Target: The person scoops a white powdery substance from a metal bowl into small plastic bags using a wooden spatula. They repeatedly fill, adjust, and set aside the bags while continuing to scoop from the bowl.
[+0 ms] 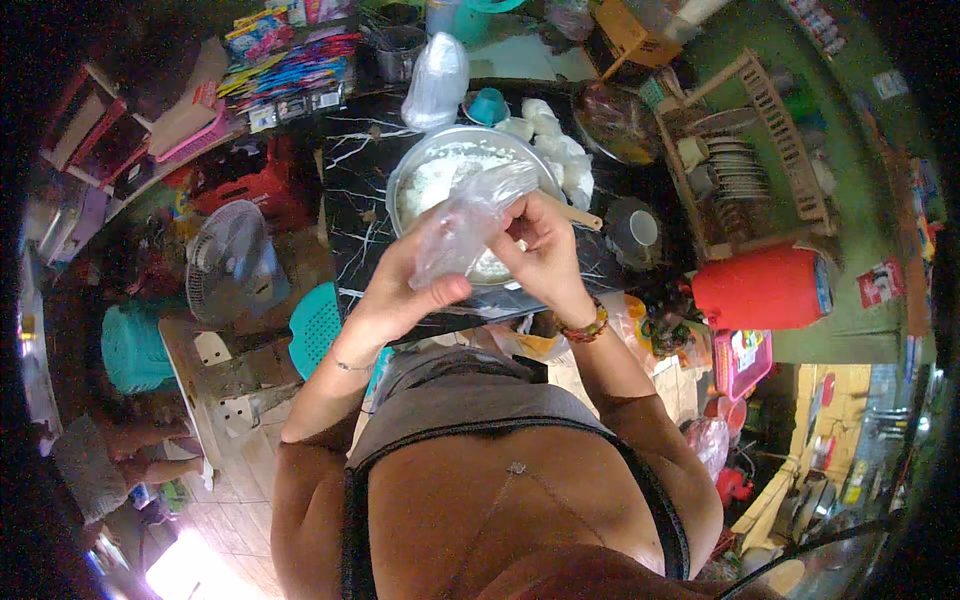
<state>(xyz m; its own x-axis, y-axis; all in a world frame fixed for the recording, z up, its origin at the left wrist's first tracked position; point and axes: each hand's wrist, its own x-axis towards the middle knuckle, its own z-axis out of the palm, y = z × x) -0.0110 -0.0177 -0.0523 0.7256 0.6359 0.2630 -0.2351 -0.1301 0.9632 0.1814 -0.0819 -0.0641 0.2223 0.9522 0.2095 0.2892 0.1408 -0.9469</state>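
Observation:
A clear plastic bag (461, 232) is spread between both my hands, above a round metal basin (395, 176). White powdery or grated food (439, 169) lies in the basin. My left hand (412, 274) grips the bag's near left side, thumb pointing right. With bent fingers, my right hand (544, 244) pinches the bag's right edge. A light-coloured handle (574, 212) sticks out over the basin's right rim, its other end hidden. Several knotted bags of white contents (566, 161) sit against the basin's far right side. The bag in my hands looks mostly flat.
The basin stands on a black marble-patterned table (356, 214). Behind it are a stack of clear plastic (436, 82) and a teal cup (489, 106). A dark cup (634, 232) stands right, near a dish rack (697, 202) and red container (757, 289). A person (97, 465) is at far left.

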